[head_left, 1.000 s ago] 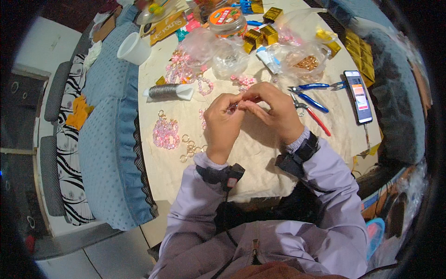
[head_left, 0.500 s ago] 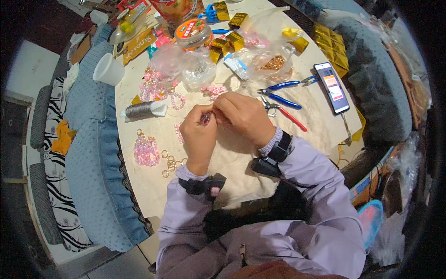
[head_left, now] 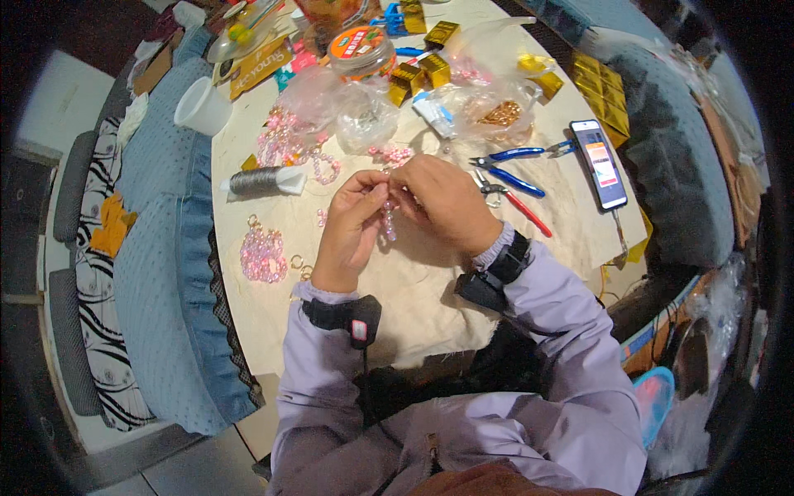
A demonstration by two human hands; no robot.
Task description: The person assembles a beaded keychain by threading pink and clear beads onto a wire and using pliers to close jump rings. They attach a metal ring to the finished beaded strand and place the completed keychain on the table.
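Observation:
A short strand of pinkish-purple beads (head_left: 389,223) hangs between my two hands over the cloth. My left hand (head_left: 349,221) pinches its upper end between thumb and fingers. Against those fingertips, the fingers of my right hand (head_left: 447,202) are closed at the same spot; its back hides what they hold. Left of my left hand lie a pink beaded loop (head_left: 263,255) with a gold clasp and a few gold rings (head_left: 302,269). Just beyond my fingertips sits a small cluster of pink beads (head_left: 389,155).
Blue-handled pliers (head_left: 517,178), red-handled pliers (head_left: 529,217) and a phone (head_left: 600,165) lie at right. A grey thread spool (head_left: 256,182) lies at left. Clear plastic bags (head_left: 364,120), a lidded jar (head_left: 362,54) and small gold boxes (head_left: 405,83) crowd the far side.
My left hand has turned and opened its curled fingers somewhat, so the bead strand, mostly hidden in the fist before, now hangs down in view. The whole view has shifted slightly.

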